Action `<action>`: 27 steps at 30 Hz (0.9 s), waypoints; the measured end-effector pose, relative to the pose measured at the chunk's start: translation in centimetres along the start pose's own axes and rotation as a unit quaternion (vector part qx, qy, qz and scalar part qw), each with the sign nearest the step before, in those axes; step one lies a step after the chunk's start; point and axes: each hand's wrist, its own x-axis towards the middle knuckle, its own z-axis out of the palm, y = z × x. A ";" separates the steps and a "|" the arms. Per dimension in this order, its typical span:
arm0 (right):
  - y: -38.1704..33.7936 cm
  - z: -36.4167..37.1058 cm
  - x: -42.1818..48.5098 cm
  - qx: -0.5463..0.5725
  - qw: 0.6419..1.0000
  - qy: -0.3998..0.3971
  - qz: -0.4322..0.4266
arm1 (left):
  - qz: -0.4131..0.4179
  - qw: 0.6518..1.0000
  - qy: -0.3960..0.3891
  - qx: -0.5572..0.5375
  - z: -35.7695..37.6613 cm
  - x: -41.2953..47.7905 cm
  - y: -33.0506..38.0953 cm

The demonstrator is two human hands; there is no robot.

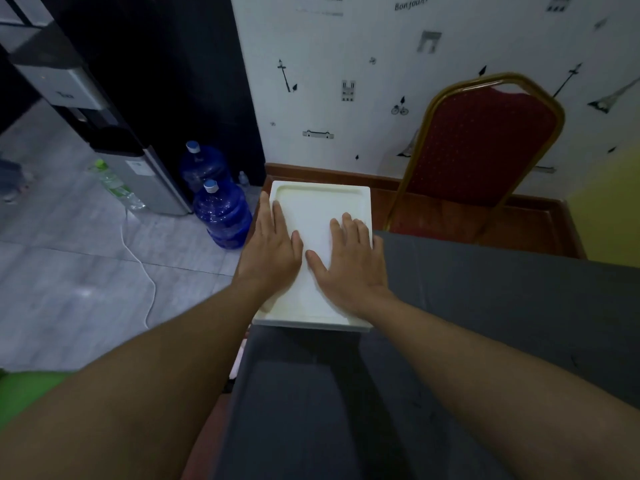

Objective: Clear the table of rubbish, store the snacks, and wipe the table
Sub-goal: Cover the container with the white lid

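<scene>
A white rectangular box lid (322,202) with a raised rim lies flat in the middle of the view, beyond the dark grey table surface (485,299). My left hand (273,247) rests palm down on the lid's left side, fingers spread. My right hand (349,261) lies palm down on its right side, fingers apart. Both hands press on the lid and hold nothing. What is under the lid is hidden.
A red padded chair (481,147) with a gold frame stands against the wall to the right. Two blue water jugs (221,213) and a water dispenser (138,168) stand on the tiled floor at left, with a white cable (142,268) trailing nearby.
</scene>
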 end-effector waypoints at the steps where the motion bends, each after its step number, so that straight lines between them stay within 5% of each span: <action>1: 0.2 -0.2 0.4 -0.005 1.000 0.015 -0.007 | 0.000 1.000 -0.002 -0.006 0.0 0.1 0.1; 5: 0.7 -0.2 3.2 -0.028 0.998 0.051 -0.035 | 0.004 1.000 -0.003 -0.003 -0.1 0.0 0.1; 15: 1.0 0.2 7.3 -0.029 0.999 -0.027 0.002 | -0.012 1.000 -0.019 0.006 -0.1 0.4 -0.1; 27: 1.4 -3.0 6.1 -0.019 0.990 -0.138 0.010 | 0.024 0.983 -0.142 0.117 -5.0 1.7 -0.5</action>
